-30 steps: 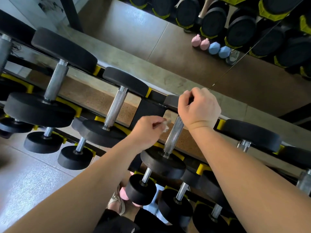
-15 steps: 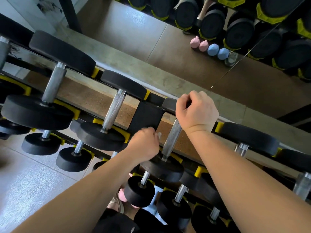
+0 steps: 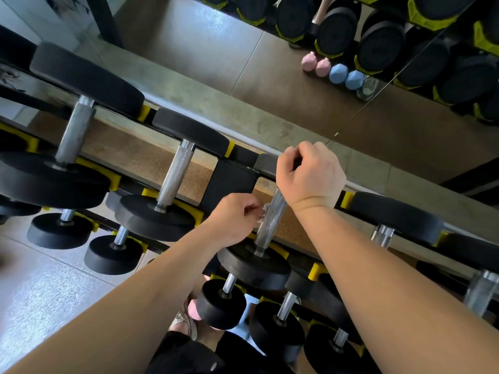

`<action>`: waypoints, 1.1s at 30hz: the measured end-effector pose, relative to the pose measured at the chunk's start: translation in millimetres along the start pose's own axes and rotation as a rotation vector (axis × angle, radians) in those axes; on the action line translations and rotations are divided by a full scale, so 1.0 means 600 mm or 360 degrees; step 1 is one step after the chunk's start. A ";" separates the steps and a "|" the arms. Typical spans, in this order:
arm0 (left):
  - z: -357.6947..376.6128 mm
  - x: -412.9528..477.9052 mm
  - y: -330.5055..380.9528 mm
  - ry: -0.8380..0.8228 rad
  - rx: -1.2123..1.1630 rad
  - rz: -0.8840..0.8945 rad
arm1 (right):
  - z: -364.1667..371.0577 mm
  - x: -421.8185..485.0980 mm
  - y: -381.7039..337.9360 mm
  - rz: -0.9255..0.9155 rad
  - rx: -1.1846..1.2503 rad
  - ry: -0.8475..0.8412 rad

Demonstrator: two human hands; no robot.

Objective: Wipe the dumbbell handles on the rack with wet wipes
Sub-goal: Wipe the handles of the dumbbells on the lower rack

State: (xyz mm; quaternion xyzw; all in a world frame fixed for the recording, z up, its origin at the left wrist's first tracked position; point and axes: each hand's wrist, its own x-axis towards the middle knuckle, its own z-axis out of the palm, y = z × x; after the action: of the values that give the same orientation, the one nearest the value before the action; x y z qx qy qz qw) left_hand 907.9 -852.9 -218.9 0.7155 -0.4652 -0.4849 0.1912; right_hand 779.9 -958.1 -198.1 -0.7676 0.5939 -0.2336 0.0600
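Obs., head view. Left forearm (image 3: 140,290) and right forearm (image 3: 383,282) are bare from the frame edge up to the left grip (image 3: 235,217) and right grip (image 3: 310,174). A skin crease runs across the right wrist. At 6 o'clock: black garment (image 3: 183,357) of matte fabric with one small round silver-grey snap (image 3: 213,366) (button or rivet, cannot tell). Just beyond it, toward 12 o'clock: pale strappy sandal (image 3: 185,323) on one foot.

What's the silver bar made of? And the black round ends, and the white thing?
The dumbbell handle looks like bare steel: silvery, with a rough criss-cross grip pattern. The black weight head seems rubber-coated, matte and dull, though it could be plastic. The wet wipe pinched in the left hand looks like thin, crumpled fabric.
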 end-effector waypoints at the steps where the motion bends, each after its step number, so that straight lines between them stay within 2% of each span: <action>1: 0.003 0.002 0.001 0.0006 0.0048 0.0003 | 0.000 0.000 0.000 -0.0004 -0.0001 0.0009; 7: 0.000 0.016 0.000 -0.0122 0.0161 0.0019 | 0.000 -0.001 0.001 -0.0018 -0.0013 0.0036; 9: -0.001 0.017 -0.005 -0.0146 0.0338 0.0031 | 0.000 0.000 0.000 -0.0020 -0.0012 0.0053; 11: 0.001 0.016 -0.017 -0.0013 0.0642 -0.0031 | 0.001 0.002 0.001 -0.0014 -0.0020 0.0059; 13: -0.011 0.003 -0.035 0.0225 0.0756 -0.0099 | 0.000 -0.002 -0.006 -0.0032 -0.0007 0.0047; 16: -0.024 -0.007 -0.054 0.0330 0.0656 -0.0113 | 0.000 -0.002 0.000 -0.0023 -0.0026 0.0036; 23: -0.002 -0.016 0.005 0.0331 -0.0029 -0.0050 | -0.004 -0.002 -0.004 0.0008 -0.0009 0.0033; 26: 0.016 -0.012 0.023 -0.0014 0.0031 0.0010 | -0.007 -0.002 -0.006 0.0031 -0.0013 0.0027; 28: 0.013 -0.014 0.022 -0.0154 0.0082 0.0014 | -0.009 -0.002 -0.011 0.0038 -0.0048 0.0008; 33: -0.004 -0.019 0.002 -0.0016 -0.0047 -0.0004 | -0.016 0.009 -0.027 -0.0038 -0.0210 -0.0284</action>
State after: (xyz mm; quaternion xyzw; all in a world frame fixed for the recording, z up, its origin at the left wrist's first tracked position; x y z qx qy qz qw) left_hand 908.2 -844.5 -211.0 0.7107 -0.4581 -0.4955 0.1987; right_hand 791.3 -956.6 -182.2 -0.7946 0.5910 -0.1254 0.0593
